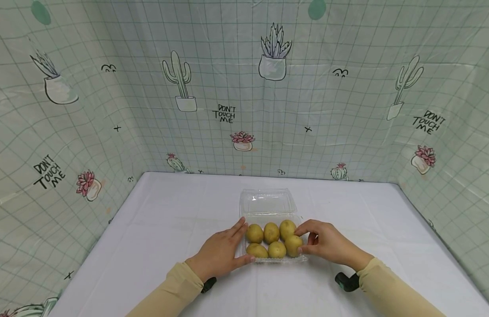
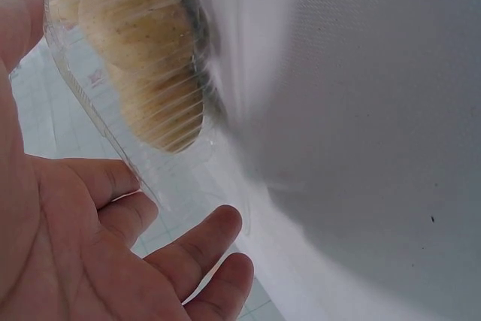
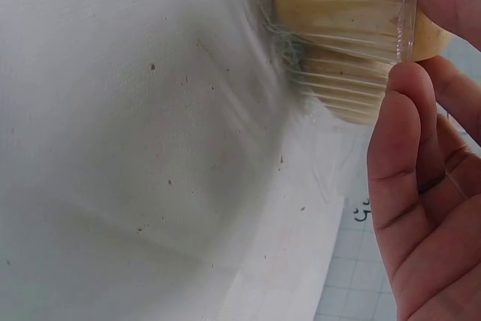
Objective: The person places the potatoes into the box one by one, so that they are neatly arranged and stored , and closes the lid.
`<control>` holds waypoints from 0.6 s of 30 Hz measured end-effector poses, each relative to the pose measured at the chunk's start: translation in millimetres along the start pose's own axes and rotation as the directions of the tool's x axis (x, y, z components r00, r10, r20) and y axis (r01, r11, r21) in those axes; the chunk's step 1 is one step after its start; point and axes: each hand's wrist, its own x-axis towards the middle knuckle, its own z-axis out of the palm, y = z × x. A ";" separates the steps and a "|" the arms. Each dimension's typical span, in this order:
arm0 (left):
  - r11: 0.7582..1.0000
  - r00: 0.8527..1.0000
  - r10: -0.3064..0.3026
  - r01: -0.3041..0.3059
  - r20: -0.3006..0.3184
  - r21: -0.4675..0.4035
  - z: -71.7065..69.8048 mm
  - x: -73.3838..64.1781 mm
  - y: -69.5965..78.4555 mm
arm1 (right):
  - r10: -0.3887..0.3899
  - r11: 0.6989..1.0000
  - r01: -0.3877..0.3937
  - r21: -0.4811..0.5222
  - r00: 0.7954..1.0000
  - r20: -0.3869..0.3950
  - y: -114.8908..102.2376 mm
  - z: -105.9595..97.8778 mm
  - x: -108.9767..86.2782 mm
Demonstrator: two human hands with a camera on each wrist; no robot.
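Observation:
A clear plastic clamshell box (image 1: 271, 260) holds several yellow potatoes (image 1: 277, 249) in two rows. The left hand (image 1: 222, 251) lies along the box's left side, fingers extended against the wall and thumb at the front left corner. In the left wrist view the fingers of the left hand (image 2: 143, 238) are spread beside the ribbed wall. With thumb and index finger, the right hand (image 1: 325, 242) pinches the front right potato (image 1: 293, 245) inside the box. The right wrist view shows the right hand (image 3: 428, 155) with other fingertips at the box's rim.
The box's transparent lid (image 1: 268, 201) lies folded back behind the potatoes. White cloth (image 1: 169, 220) covers the table, and a patterned curtain (image 1: 212, 88) encloses the back and both sides. Dark wrist devices (image 1: 347, 281) show below the sleeves.

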 end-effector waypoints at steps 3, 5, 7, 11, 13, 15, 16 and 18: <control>1.000 1.000 0.000 0.000 0.001 0.003 0.1 0.1 0.0 | 0.005 1.000 -0.005 0.000 1.000 0.004 -0.2 -0.3 0.0; 1.000 1.000 0.000 0.000 0.002 0.004 0.2 0.2 -0.1 | 0.008 1.000 -0.008 -0.003 1.000 0.007 -0.4 -0.3 0.1; 1.000 1.000 -0.001 0.001 0.002 0.003 0.1 0.3 -0.3 | 0.009 1.000 -0.009 -0.006 1.000 0.009 -0.7 -0.5 0.2; 1.000 1.000 0.003 -0.003 -0.002 0.002 0.2 0.3 -0.7 | 0.013 1.000 -0.013 -0.006 1.000 0.017 -1.6 -1.1 0.1; 1.000 1.000 0.005 -0.005 -0.002 0.006 0.2 0.2 -0.7 | 0.013 1.000 -0.013 -0.006 1.000 0.019 -1.5 -1.3 -0.1; 1.000 1.000 0.006 -0.006 -0.003 0.007 0.0 0.2 -0.5 | 0.010 1.000 -0.010 -0.008 1.000 0.020 -1.0 -1.5 -0.5; 1.000 1.000 0.005 -0.005 -0.002 0.007 -0.1 0.3 -0.6 | 0.007 1.000 -0.007 -0.008 1.000 0.020 -0.6 -1.5 -0.6; 1.000 1.000 0.004 -0.004 -0.001 0.005 -0.4 0.5 -0.5 | -0.001 1.000 0.001 0.000 1.000 0.016 0.7 -1.6 -0.6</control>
